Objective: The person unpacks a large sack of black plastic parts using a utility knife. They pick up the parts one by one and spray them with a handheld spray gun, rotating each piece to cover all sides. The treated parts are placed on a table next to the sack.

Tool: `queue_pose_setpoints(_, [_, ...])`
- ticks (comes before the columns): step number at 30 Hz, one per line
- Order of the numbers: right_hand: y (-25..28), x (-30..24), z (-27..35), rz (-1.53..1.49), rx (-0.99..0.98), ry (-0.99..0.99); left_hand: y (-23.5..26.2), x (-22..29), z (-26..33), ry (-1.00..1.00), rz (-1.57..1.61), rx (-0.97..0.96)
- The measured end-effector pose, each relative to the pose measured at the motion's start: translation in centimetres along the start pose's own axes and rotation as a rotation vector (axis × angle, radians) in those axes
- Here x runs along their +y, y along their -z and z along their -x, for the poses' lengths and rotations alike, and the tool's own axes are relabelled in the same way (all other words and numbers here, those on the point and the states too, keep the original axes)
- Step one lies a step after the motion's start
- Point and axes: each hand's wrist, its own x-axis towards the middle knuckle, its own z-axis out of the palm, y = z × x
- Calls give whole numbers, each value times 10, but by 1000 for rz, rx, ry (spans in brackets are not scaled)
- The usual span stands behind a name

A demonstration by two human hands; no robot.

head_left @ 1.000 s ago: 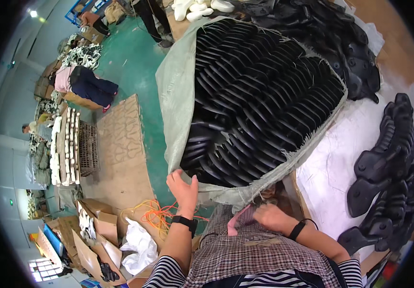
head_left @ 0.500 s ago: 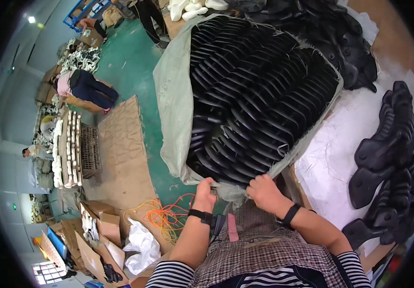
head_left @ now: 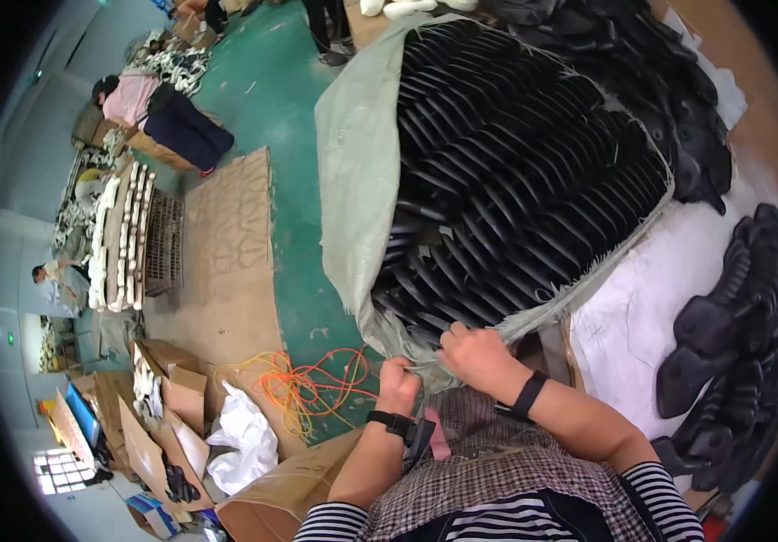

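From my remote view, a pale woven sack (head_left: 353, 181) fills the upper middle, directly in front of the person wearing the camera, its wide mouth facing me. Inside, black curved moulded pieces (head_left: 506, 181) stand packed edge to edge in slanting rows. At the sack's near rim, the left hand (head_left: 398, 387) has its fingers clamped on gathered fabric; just beside it, the right hand (head_left: 479, 359) is bunched against the same rim, and I cannot tell how firmly its fingertips press together. Below, a pink strip (head_left: 437, 435) hangs on a checked apron (head_left: 497, 447). To the right, more black parts (head_left: 723, 312) lie on a white sheet (head_left: 619, 334). To the left, orange and yellow cord (head_left: 297, 390) lies tangled near a crumpled white plastic bag (head_left: 242, 444). Farther off, a person in pink (head_left: 167, 113) bends over the green floor (head_left: 294, 257).
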Motion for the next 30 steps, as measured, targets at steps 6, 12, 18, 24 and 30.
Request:
queue_pose_setpoints(6, [-6,-3,-26,296,-86,22,-1,-1,-3,82,70,-49])
queue_pose_setpoints(12, [7,14,-19,116,-107,-23,-11,42,41,-297,-16,-61])
queue_pose_setpoints(18, [-20,19,6,32,-1,-44,-85,68,61,-853,-825,-63])
queue_pose_setpoints(24, [-29,25,12,65,105,-13,-77,4,-12,-501,-978,312])
queue_pose_setpoints(30, [-37,28,22,22,185,53,-65,-7,-34,-780,-1371,638])
